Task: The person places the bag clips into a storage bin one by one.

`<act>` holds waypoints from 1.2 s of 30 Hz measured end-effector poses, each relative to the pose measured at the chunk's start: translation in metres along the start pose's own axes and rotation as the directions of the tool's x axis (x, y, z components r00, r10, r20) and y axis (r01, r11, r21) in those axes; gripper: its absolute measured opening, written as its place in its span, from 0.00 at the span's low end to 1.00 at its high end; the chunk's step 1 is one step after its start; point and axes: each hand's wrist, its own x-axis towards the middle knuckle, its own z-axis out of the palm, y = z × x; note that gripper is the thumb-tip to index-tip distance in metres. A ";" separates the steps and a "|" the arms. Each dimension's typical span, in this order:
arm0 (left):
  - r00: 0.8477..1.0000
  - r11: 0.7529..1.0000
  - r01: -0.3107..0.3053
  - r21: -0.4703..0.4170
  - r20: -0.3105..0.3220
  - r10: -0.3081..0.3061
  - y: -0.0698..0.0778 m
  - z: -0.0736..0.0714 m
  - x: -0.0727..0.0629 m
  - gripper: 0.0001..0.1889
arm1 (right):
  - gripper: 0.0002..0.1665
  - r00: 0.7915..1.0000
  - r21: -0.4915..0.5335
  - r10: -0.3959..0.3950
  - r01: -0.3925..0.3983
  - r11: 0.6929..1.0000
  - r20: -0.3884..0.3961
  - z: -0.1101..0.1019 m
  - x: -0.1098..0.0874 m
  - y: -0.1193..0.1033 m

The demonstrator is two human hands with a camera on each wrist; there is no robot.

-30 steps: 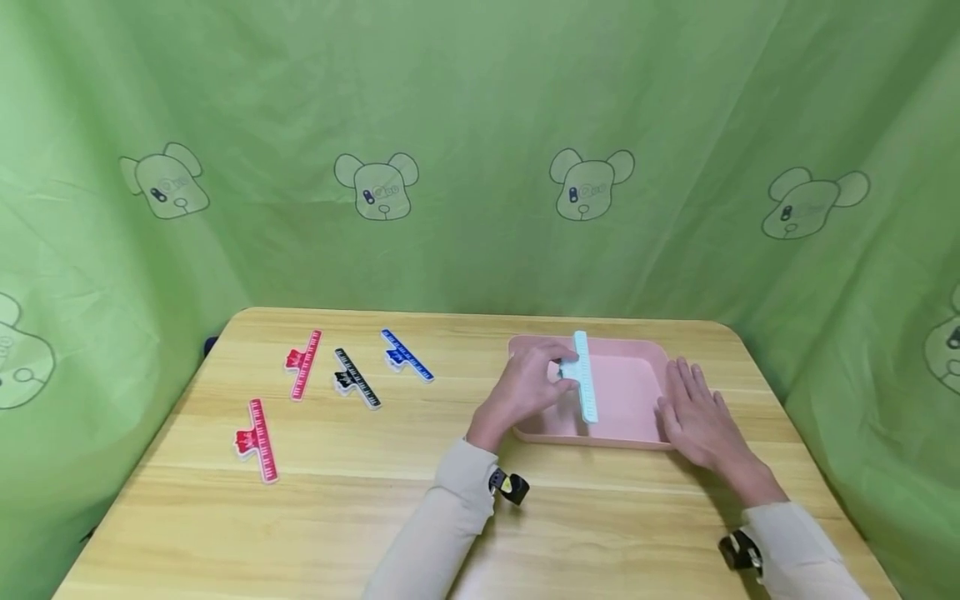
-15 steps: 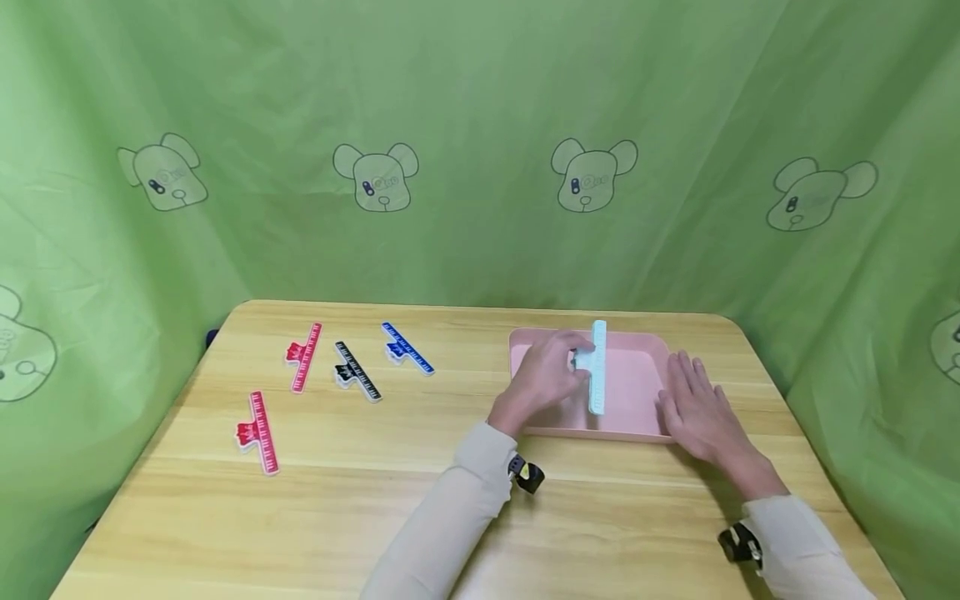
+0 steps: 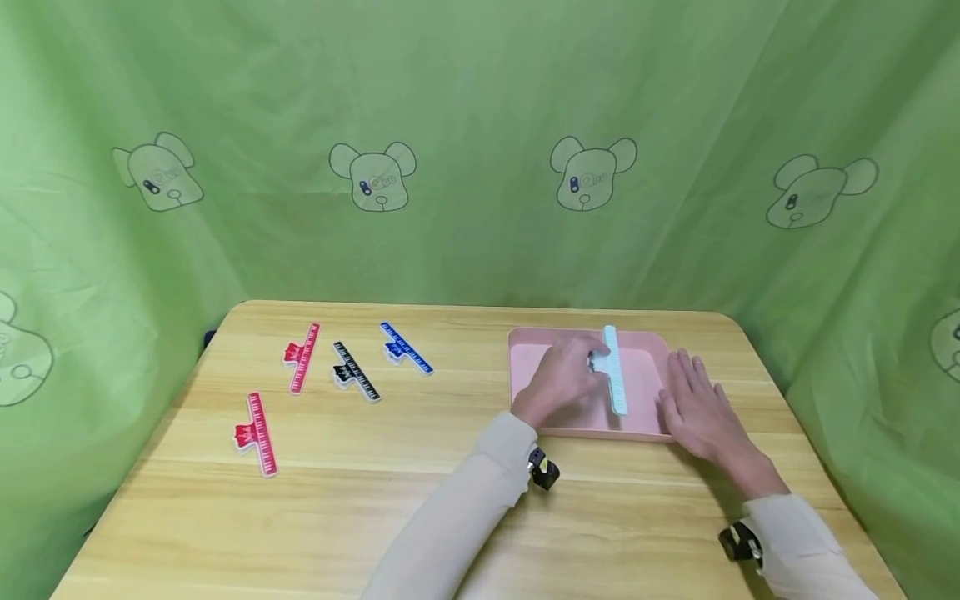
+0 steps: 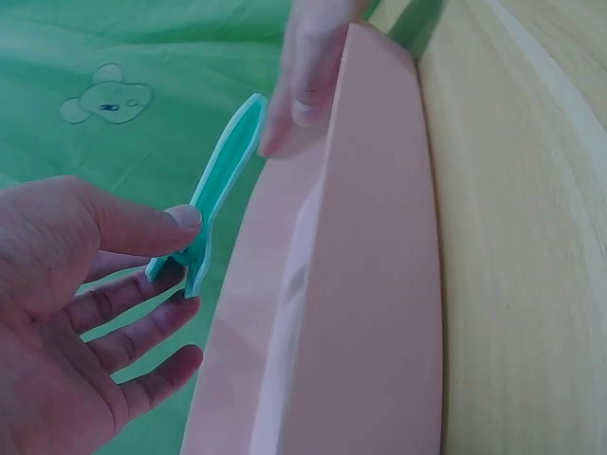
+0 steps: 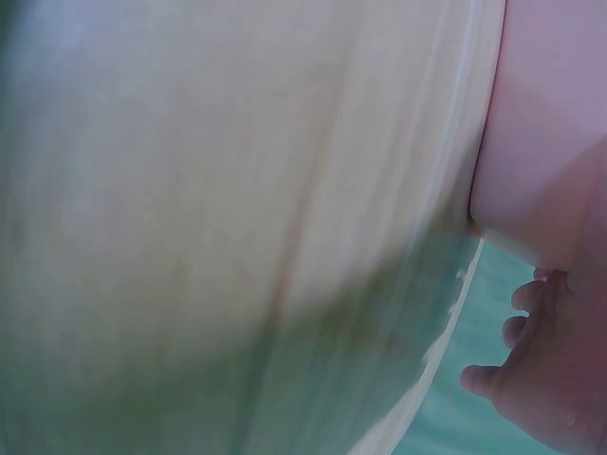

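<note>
A light turquoise clip (image 3: 615, 371) with a long piano-key bar is pinched by its handle between the thumb and fingers of my left hand (image 3: 564, 375). In the left wrist view the clip (image 4: 228, 161) is seen edge-on, held above the pink tray (image 4: 379, 237). The tray (image 3: 645, 427) is shallow and rectangular, on the right part of the table. My right hand (image 3: 701, 412) rests against the tray's right end with its fingers straight. The right wrist view shows part of that hand (image 5: 560, 370) by the tray's wall (image 5: 550, 123).
Left on the wooden table (image 3: 300, 533) lie two red clips (image 3: 303, 358), one nearer the front, a black clip (image 3: 356, 372) and a blue clip (image 3: 406, 348). A green curtain (image 3: 480, 250) hangs behind and around the table.
My left hand has moved rightward over the tray with the turquoise clip, from near its middle toward its right side. My right hand has stayed at the tray's right end.
</note>
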 end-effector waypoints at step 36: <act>0.990 0.992 0.063 0.105 0.117 -0.075 0.010 0.051 0.029 0.20 | 0.40 1.000 0.025 0.024 -0.025 0.999 0.018 -0.005 -0.006 -0.003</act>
